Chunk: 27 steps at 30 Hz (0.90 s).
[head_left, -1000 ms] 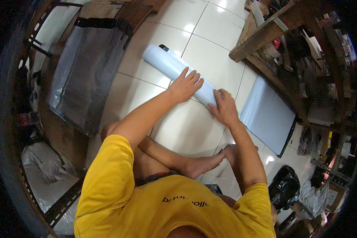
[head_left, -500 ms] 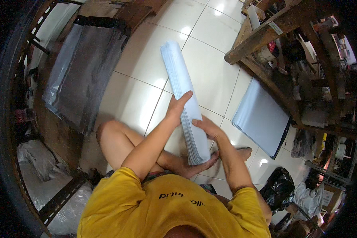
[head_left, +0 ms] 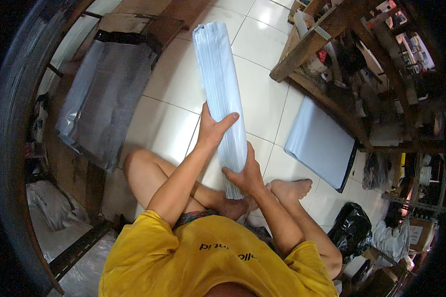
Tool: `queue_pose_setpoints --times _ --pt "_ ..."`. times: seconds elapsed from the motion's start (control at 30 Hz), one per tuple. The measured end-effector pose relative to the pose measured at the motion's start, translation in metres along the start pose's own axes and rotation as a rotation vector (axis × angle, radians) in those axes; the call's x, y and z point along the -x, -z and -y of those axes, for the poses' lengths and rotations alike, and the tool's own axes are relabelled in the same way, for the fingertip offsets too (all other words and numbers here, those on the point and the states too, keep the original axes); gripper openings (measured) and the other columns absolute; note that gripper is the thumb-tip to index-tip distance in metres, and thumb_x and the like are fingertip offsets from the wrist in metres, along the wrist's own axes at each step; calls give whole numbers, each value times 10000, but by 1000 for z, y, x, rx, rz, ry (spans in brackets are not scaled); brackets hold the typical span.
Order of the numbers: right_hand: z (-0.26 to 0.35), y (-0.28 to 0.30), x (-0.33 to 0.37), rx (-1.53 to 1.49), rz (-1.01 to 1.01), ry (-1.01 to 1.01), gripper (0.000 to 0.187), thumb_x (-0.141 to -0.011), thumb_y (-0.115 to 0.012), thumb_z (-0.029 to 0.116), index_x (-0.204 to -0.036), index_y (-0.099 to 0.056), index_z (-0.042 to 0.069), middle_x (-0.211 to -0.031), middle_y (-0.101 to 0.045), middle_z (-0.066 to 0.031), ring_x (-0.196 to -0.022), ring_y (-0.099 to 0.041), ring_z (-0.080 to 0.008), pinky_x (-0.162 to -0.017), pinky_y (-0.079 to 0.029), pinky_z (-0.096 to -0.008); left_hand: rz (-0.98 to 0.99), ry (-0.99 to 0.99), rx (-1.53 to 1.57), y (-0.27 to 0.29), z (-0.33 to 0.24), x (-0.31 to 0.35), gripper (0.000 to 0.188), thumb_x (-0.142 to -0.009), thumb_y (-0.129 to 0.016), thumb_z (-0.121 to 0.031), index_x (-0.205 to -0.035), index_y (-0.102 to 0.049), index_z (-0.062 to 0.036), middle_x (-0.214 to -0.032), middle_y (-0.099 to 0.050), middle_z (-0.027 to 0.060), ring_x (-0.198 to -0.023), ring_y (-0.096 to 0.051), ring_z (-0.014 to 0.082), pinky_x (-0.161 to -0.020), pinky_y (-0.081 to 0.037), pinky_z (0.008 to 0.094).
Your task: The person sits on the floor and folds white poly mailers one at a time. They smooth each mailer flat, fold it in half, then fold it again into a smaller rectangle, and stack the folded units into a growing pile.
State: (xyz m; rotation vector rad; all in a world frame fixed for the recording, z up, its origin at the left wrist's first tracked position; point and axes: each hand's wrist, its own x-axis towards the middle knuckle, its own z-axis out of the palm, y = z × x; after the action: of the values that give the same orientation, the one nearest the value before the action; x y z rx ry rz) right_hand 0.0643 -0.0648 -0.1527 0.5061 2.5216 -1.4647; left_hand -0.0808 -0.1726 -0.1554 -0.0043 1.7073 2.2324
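A long, narrow bundle of pale blue plastic bags (head_left: 217, 74), folded into many layers, is held up over my crossed legs. My left hand (head_left: 214, 129) grips its left side around the middle, thumb lying across the top. Nearer my body, my right hand (head_left: 248, 173) is closed round the right side, its thumb pressed over the face. The far end of the bundle points away from me, slightly left, and its layered edges show along the left side. Fingers under the bundle are hidden.
On the tiled floor at right lies a flat stack of pale blue bags (head_left: 322, 143) with a black edge. To the left, grey translucent bags (head_left: 111, 94) lie on cardboard. A wooden frame (head_left: 302, 54) stands at far right, and a black plastic bag (head_left: 351, 230) sits near my right knee.
The bundle has moved away from me and slightly left, and now shows more of its layered edge. My right hand has shifted nearer its close end. My right foot has come further into view.
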Motion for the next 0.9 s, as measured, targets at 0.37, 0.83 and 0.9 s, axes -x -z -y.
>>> queue_pose_setpoints --times 0.37,0.83,0.9 --pt "109 66 -44 -374 -131 532 1125 -679 -929 266 -1513 -230 -17 -1413 -484 -205 -1303 -511 -300 -1105 -411 -418 157 -627 -304 -2 -26 25 905 -694 -889 -131 -1415 -362 17 -1263 -586 197 -1154 -610 320 -985 -493 413" --pt "112 72 -21 -470 -262 492 1108 -566 -995 228 -1424 -333 -3 -1335 -574 -142 -1207 -584 -246 -1051 -471 -383 223 -491 -495 13 52 17 1151 -654 -945 -258 -1519 -223 -22 -1391 -487 283 -1269 -534 434 -1047 -465 474" --pt "99 73 -24 -376 -265 537 1001 -586 -982 206 -1375 -403 -5 -1284 -608 -134 -1158 -611 -237 -1016 -492 -376 194 -428 -551 20 82 17 1124 -658 -941 -250 -1508 -241 -22 -1388 -495 273 -1266 -538 425 -1045 -468 468"
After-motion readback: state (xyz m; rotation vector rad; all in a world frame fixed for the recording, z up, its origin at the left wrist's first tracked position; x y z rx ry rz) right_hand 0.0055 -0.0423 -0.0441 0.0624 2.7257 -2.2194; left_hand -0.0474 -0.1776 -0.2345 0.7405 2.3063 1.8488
